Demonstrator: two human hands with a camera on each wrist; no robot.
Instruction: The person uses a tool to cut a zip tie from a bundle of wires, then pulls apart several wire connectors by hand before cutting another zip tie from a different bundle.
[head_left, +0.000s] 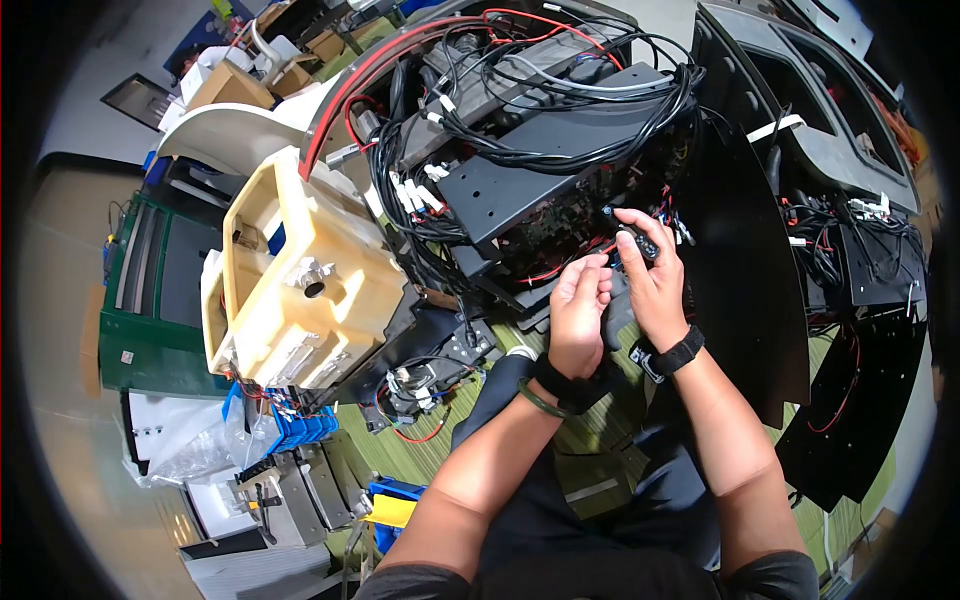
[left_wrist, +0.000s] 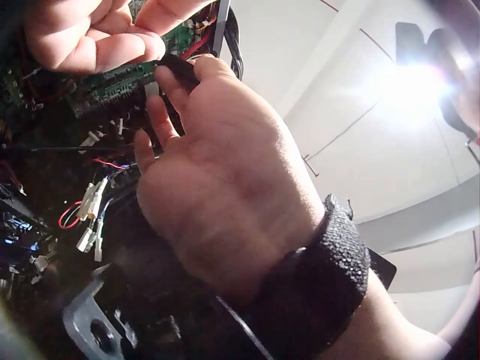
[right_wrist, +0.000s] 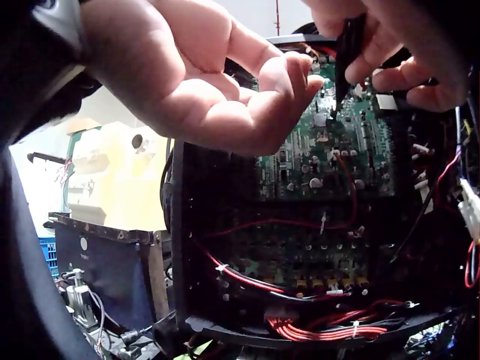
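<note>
In the head view my right hand [head_left: 655, 290] pinches a slim black tool [head_left: 648, 246] between thumb and fingers; its exact kind I cannot tell. The right wrist view shows the tool [right_wrist: 349, 56] tapering to a narrow end over a green circuit board [right_wrist: 375, 142]. My left hand [head_left: 578, 318] is just left of it, fingers curled in and thumb against them, nothing showing between. Both hands are in front of a black metal housing [head_left: 560, 150] with the board inside. From the left wrist, my right hand [left_wrist: 232, 157] and the curled left fingers [left_wrist: 97, 45] appear close together.
Black cable bundles [head_left: 560, 155] drape over the housing, with white connectors [head_left: 412, 192] hanging at its left. A cream plastic shell [head_left: 310, 290] stands left. Black panels [head_left: 745, 270] rise at the right. Red wires [right_wrist: 322, 327] run along the housing's lower edge. A blue crate [head_left: 300, 430] sits lower left.
</note>
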